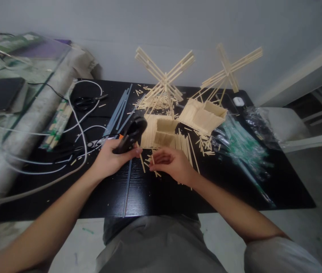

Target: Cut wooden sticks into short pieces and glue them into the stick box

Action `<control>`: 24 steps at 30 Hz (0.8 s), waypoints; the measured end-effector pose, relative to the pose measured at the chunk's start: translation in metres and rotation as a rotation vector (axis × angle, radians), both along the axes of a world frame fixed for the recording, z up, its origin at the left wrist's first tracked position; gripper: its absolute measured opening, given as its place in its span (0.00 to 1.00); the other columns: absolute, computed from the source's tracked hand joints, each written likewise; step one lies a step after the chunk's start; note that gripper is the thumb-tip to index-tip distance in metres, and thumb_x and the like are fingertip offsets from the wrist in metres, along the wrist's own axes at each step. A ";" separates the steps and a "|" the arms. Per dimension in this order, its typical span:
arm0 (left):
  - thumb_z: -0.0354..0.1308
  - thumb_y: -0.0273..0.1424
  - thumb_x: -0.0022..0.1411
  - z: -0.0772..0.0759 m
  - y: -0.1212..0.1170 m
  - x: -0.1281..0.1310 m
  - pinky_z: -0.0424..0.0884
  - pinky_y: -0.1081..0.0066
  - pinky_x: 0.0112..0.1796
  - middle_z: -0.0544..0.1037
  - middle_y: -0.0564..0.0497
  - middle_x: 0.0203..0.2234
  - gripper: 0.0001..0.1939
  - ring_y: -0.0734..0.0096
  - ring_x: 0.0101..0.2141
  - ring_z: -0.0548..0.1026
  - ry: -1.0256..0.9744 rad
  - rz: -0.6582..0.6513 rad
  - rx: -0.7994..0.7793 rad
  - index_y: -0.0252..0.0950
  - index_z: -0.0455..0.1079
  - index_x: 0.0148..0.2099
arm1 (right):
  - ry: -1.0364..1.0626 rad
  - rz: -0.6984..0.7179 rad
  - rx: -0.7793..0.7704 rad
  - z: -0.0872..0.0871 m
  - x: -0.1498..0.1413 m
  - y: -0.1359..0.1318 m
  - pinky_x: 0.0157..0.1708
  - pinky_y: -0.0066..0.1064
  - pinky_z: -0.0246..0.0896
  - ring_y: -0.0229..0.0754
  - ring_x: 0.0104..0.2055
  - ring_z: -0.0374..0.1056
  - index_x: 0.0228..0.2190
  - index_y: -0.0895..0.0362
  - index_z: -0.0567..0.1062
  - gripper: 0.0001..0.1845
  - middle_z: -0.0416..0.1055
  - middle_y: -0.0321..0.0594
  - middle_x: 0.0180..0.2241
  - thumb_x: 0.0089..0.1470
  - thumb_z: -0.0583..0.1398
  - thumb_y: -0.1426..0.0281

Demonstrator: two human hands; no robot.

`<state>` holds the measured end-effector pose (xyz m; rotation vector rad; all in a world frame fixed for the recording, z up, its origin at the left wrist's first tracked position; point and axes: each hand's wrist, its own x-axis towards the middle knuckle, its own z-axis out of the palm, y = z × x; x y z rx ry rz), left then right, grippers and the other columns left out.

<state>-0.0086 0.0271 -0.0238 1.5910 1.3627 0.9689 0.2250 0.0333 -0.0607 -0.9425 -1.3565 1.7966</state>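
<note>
My left hand is closed around black-handled scissors, their handle loops pointing up and away. A short wooden stick sticks down from its thumb and fingertips. Just to the right, my right hand has its fingertips pinched on another thin wooden stick. Beyond both hands stands a windmill-like model made of sticks, with a square box part and crossed blades above it. Several long loose sticks lie beside the right hand, partly hidden by it.
A second stick model stands at the back right. Green-and-clear plastic wrapping covers the table's right side. Blue-grey strips, another pair of scissors and a white cable lie left. Stick offcuts are scattered about the black table.
</note>
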 end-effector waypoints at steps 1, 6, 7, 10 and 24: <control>0.68 0.43 0.59 -0.001 -0.001 0.001 0.71 0.70 0.32 0.81 0.51 0.27 0.15 0.69 0.28 0.76 0.032 -0.040 0.014 0.35 0.79 0.31 | -0.011 -0.025 0.027 -0.002 -0.002 0.000 0.45 0.35 0.77 0.40 0.36 0.80 0.35 0.56 0.81 0.19 0.83 0.37 0.33 0.42 0.78 0.66; 0.65 0.41 0.63 -0.007 -0.006 0.006 0.67 0.71 0.29 0.79 0.51 0.24 0.14 0.72 0.24 0.72 0.203 -0.162 0.162 0.35 0.79 0.33 | -0.057 -0.059 0.088 -0.009 -0.009 -0.003 0.44 0.35 0.75 0.41 0.36 0.79 0.33 0.55 0.84 0.13 0.83 0.36 0.33 0.45 0.76 0.64; 0.64 0.39 0.64 -0.007 -0.007 0.006 0.67 0.71 0.29 0.79 0.51 0.24 0.12 0.72 0.24 0.72 0.240 -0.180 0.192 0.35 0.80 0.34 | -0.054 -0.053 0.090 -0.009 -0.010 -0.003 0.43 0.35 0.75 0.41 0.36 0.79 0.33 0.54 0.84 0.13 0.83 0.36 0.34 0.45 0.76 0.64; 0.62 0.34 0.64 -0.004 -0.009 0.005 0.68 0.71 0.30 0.81 0.51 0.26 0.09 0.72 0.25 0.74 0.317 -0.244 0.234 0.36 0.80 0.38 | -0.082 -0.055 0.147 -0.006 -0.010 -0.004 0.41 0.34 0.73 0.42 0.36 0.78 0.34 0.54 0.84 0.11 0.83 0.36 0.34 0.47 0.75 0.66; 0.57 0.23 0.62 -0.002 -0.011 0.000 0.75 0.73 0.34 0.86 0.49 0.33 0.12 0.69 0.32 0.83 0.307 -0.389 0.434 0.36 0.80 0.43 | -0.378 0.077 0.468 0.014 -0.002 -0.007 0.39 0.31 0.67 0.41 0.36 0.76 0.35 0.56 0.79 0.08 0.80 0.38 0.33 0.54 0.64 0.80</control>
